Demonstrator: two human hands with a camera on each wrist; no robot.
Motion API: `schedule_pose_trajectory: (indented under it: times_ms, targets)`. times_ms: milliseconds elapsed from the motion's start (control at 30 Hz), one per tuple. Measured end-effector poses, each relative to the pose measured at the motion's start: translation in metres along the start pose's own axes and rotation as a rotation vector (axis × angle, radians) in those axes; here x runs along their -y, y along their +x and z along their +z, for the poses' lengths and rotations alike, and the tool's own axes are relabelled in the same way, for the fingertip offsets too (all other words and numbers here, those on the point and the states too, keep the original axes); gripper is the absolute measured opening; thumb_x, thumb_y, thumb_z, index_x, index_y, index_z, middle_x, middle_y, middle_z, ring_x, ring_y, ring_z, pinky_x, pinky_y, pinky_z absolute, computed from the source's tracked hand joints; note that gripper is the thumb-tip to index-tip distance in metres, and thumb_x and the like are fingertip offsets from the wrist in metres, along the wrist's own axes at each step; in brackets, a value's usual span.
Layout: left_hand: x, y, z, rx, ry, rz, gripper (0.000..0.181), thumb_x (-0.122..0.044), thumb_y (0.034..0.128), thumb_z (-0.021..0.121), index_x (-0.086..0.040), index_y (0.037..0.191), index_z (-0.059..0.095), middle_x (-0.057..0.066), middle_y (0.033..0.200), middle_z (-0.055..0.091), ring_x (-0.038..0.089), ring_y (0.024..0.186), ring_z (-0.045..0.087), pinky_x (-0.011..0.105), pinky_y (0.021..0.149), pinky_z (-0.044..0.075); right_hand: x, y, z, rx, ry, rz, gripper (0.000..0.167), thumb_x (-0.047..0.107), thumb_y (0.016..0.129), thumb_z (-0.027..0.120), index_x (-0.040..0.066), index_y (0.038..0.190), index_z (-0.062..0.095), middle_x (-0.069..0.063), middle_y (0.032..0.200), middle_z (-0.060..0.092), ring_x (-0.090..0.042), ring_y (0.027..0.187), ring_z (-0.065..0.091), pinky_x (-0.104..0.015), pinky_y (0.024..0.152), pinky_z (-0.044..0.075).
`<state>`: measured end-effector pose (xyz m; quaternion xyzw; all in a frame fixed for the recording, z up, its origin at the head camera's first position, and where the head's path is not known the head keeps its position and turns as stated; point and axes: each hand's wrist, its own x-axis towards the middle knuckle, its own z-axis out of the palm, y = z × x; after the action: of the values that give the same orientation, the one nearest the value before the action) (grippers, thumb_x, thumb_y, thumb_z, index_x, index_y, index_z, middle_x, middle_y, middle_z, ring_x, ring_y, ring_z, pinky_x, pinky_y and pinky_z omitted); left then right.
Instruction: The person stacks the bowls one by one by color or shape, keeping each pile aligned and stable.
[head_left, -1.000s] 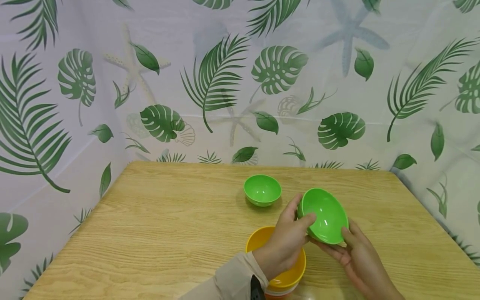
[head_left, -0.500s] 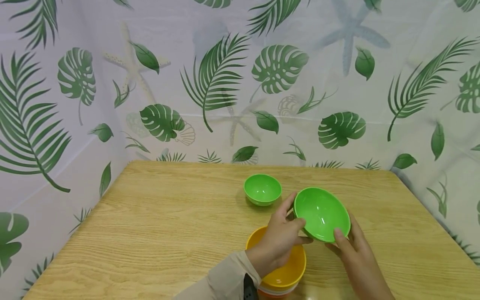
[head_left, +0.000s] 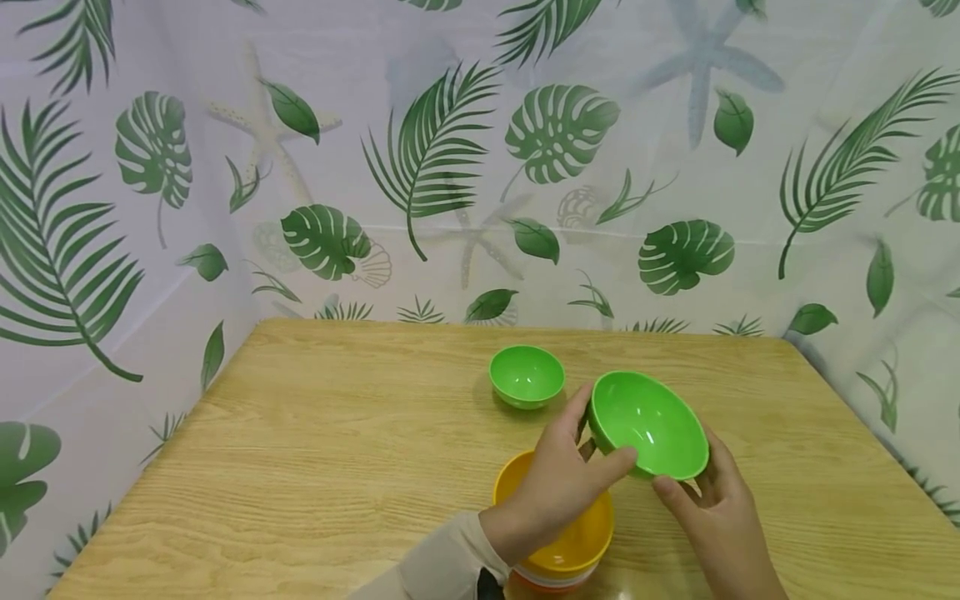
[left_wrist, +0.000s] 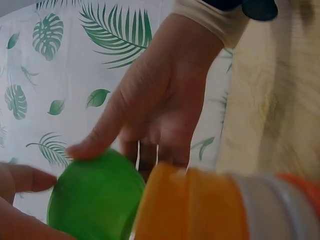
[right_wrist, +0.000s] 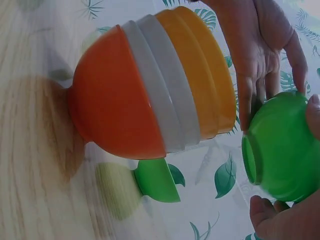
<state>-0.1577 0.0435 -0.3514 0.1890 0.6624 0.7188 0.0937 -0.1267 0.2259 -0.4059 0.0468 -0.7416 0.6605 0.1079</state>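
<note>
Both hands hold a green bowl above the table, tilted with its inside facing the head camera. My left hand has its fingers behind the bowl's left side and its thumb at the near rim. On the right, my right hand supports the lower right side, its thumb by the rim and its other fingers partly hidden. Below the left hand stands a stack of bowls: yellow bowls on top, white bowls in the middle, an orange bowl at the bottom. The left forearm partly covers this stack in the head view.
A second green bowl stands upright on the wooden table, behind the stack. Leaf-patterned cloth hangs along the table's back and sides.
The held bowl has shifted slightly and tipped in the hands. The left thumb has moved from inside the bowl to its near rim; the right hand has adjusted its hold. The stack has stayed put.
</note>
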Motion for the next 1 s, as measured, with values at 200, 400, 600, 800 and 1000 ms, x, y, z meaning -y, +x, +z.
schedule_pose_trajectory:
  times_ms: [200, 400, 600, 800, 1000]
  targets:
    - [-0.003, -0.006, -0.026, 0.127, 0.338, 0.170, 0.081, -0.024, 0.0834, 0.076, -0.020, 0.150, 0.031, -0.003, 0.141, 0.042, 0.010, 0.128, 0.041, 0.037, 0.103, 0.041, 0.001, -0.006, -0.002, 0.047, 0.184, -0.175, 0.063, -0.006, 0.094, 0.053, 0.007, 0.149, 0.026, -0.001, 0.144, 0.038, -0.002, 0.127, 0.043, -0.013, 0.097, 0.042]
    - [-0.003, -0.008, -0.043, 0.163, 0.328, 0.141, 0.083, -0.020, 0.0765, 0.082, -0.022, 0.146, 0.037, -0.007, 0.132, 0.046, 0.007, 0.124, 0.042, 0.034, 0.102, 0.041, 0.007, -0.011, 0.002, 0.102, 0.181, -0.184, 0.072, -0.005, 0.091, 0.060, 0.008, 0.151, 0.023, -0.001, 0.149, 0.033, -0.004, 0.128, 0.045, -0.017, 0.097, 0.044]
    - [-0.006, -0.012, -0.055, 0.259, 0.150, 0.112, 0.080, -0.013, 0.0815, 0.077, -0.016, 0.147, 0.031, -0.004, 0.142, 0.046, 0.007, 0.127, 0.047, 0.025, 0.105, 0.040, 0.013, -0.014, 0.006, 0.206, 0.245, -0.236, 0.079, -0.001, 0.090, 0.064, 0.006, 0.153, 0.016, -0.005, 0.153, 0.028, -0.008, 0.128, 0.045, -0.021, 0.097, 0.045]
    - [-0.009, -0.018, -0.062, 0.260, 0.243, 0.140, 0.089, -0.016, 0.0779, 0.081, -0.022, 0.150, 0.029, -0.003, 0.142, 0.041, 0.011, 0.124, 0.046, 0.026, 0.102, 0.042, 0.017, -0.014, 0.010, 0.304, 0.205, -0.315, 0.088, 0.002, 0.086, 0.070, 0.000, 0.152, 0.013, -0.005, 0.153, 0.030, -0.009, 0.131, 0.041, -0.017, 0.104, 0.038]
    - [-0.006, -0.024, -0.071, 0.276, 0.249, 0.158, 0.088, -0.010, 0.0763, 0.081, -0.019, 0.149, 0.032, -0.002, 0.142, 0.044, 0.012, 0.127, 0.045, 0.028, 0.100, 0.045, 0.019, -0.016, 0.015, 0.250, -0.015, -0.264, 0.093, -0.016, 0.074, 0.070, 0.009, 0.151, 0.025, -0.004, 0.149, 0.034, -0.007, 0.128, 0.041, -0.010, 0.101, 0.035]
